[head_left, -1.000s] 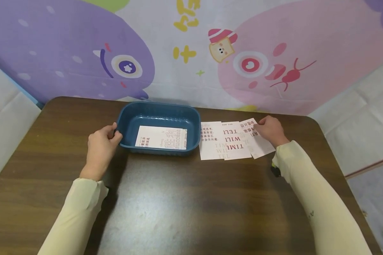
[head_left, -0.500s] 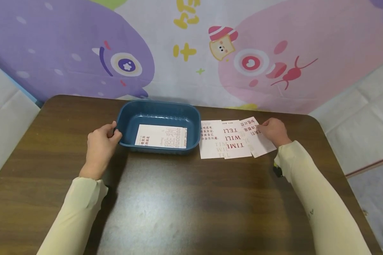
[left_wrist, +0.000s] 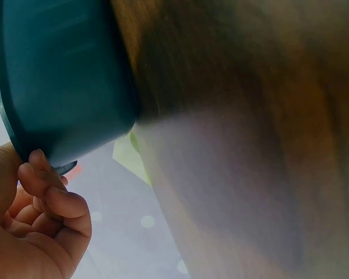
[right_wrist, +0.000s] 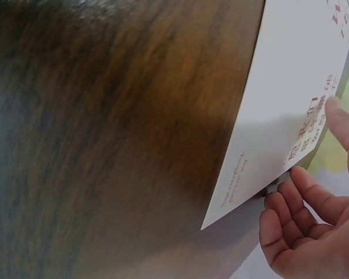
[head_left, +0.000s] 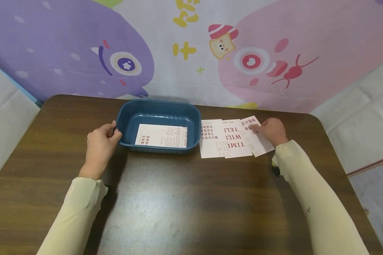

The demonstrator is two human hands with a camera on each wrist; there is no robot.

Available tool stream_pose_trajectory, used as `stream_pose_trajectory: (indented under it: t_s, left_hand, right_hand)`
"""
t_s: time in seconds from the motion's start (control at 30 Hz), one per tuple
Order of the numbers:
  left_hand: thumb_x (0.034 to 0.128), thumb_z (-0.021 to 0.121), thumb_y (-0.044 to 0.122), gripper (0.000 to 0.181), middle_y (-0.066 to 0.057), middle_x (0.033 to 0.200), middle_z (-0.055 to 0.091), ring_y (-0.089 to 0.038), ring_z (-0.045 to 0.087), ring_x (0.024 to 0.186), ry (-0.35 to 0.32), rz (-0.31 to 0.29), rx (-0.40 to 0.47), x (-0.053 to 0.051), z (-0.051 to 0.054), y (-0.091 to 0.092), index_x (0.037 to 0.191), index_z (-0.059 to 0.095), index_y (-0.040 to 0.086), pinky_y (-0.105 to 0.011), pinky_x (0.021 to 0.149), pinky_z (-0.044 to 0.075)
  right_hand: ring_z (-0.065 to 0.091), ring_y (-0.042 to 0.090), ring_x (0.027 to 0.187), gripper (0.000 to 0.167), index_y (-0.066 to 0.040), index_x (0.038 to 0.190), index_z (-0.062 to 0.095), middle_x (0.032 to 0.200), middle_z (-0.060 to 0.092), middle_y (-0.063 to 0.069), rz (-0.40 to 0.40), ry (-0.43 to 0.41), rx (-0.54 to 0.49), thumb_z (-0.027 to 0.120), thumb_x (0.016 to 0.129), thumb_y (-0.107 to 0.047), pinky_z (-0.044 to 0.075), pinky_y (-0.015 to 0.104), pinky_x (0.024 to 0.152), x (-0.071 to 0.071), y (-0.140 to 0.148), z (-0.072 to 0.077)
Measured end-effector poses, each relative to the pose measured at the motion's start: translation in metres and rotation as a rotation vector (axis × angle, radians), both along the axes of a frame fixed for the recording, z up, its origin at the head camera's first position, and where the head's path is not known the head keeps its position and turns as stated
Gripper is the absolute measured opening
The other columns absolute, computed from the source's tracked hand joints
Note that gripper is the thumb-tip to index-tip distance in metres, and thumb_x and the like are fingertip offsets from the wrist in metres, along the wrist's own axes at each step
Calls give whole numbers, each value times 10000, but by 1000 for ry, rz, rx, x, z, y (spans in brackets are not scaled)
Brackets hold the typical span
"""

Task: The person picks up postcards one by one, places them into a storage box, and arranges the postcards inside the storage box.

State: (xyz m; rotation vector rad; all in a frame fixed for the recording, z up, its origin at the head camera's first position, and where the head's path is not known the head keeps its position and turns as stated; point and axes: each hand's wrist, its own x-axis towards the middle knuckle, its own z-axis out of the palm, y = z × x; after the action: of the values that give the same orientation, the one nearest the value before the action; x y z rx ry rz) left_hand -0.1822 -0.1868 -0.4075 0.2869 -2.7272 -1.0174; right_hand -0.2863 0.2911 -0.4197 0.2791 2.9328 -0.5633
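Observation:
My left hand [head_left: 101, 150] pinches the left end of a dark blue rectangular plastic tub [head_left: 159, 151], with fingers curled at its rim in the left wrist view. Inside the tub lie white cards [head_left: 153, 135] with red and outlined print. To the right of the tub, three printed cards overlap in a row on the table. My right hand [head_left: 272, 131] is at the rightmost card [head_left: 261, 145]. In the right wrist view, one digit lies over that card and another fingertip meets its edge. The middle card [head_left: 236, 150] overlaps the left card [head_left: 209, 150].
The brown wooden table [head_left: 178, 198] reaches back to a cartoon-printed cloth [head_left: 178, 81]. White sheeting [head_left: 370, 102] hangs beside the right edge. A small black and yellow item [head_left: 276, 170] shows at the right cuff.
The right hand's extended digit has slid a little farther left over the rightmost card, covering more of its print. The left hand and the tub stay in place.

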Motion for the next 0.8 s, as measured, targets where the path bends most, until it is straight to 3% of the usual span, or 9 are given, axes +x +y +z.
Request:
stream_pose_trajectory:
  t_s: [0.43,0.8]
  left_hand:
    - [917,508,155,345,-148,718,538,-239,480,642,-22,4,-1,0,0,0,1157,615,-68,-228,478,346]
    - [914,509,152,355,-164,775,585,-239,487,658,-6,0,8,1,-1,-1,1179,607,-62,-217,489,347]
  right_hand:
    - [518,294,832,503,87,984,633,986,600,225,-5,-43,-9,660,822,-389,419,368,715,-2,-2,4]
    - [459,325,977,609,62,1131,579,1146,491,227,-153,-143,-66,658,806,-446,405,423,824,-5,-4,1]
